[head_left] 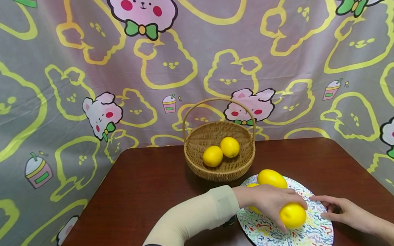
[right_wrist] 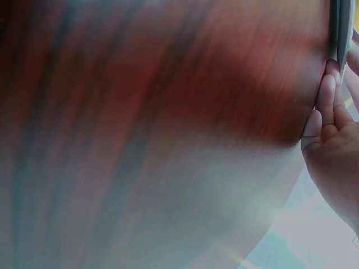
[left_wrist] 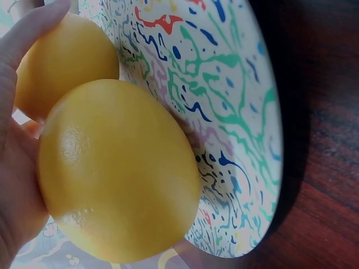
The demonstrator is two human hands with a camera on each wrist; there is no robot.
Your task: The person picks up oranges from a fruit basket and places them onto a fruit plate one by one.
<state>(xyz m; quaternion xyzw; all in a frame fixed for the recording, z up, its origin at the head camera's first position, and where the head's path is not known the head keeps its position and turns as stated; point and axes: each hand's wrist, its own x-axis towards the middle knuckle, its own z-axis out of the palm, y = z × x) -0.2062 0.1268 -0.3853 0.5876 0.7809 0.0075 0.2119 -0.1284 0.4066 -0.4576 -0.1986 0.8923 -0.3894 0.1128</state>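
Observation:
My left hand (head_left: 273, 203) reaches across a round plate (head_left: 318, 234) with a multicoloured squiggle pattern. It grips a yellow lemon (head_left: 293, 215), thumb on the near side and fingers over the far side. Behind the hand a second lemon (head_left: 272, 179) lies on the plate, and a third lemon (head_left: 252, 185) is mostly hidden by the wrist. In the left wrist view, a lemon (left_wrist: 120, 171) fills the foreground, with the gripped lemon (left_wrist: 73, 64) beyond it. At the plate's right rim, my right hand (head_left: 348, 212) holds the edge, its fingers (right_wrist: 326, 101) curled low beside it.
A wicker basket (head_left: 195, 167) with a tall arched handle stands at the back of the brown wooden table (head_left: 147, 190). Inside it lie two lemons (head_left: 213, 156). A cartoon-patterned cloth (head_left: 194, 47) hangs behind and around the table.

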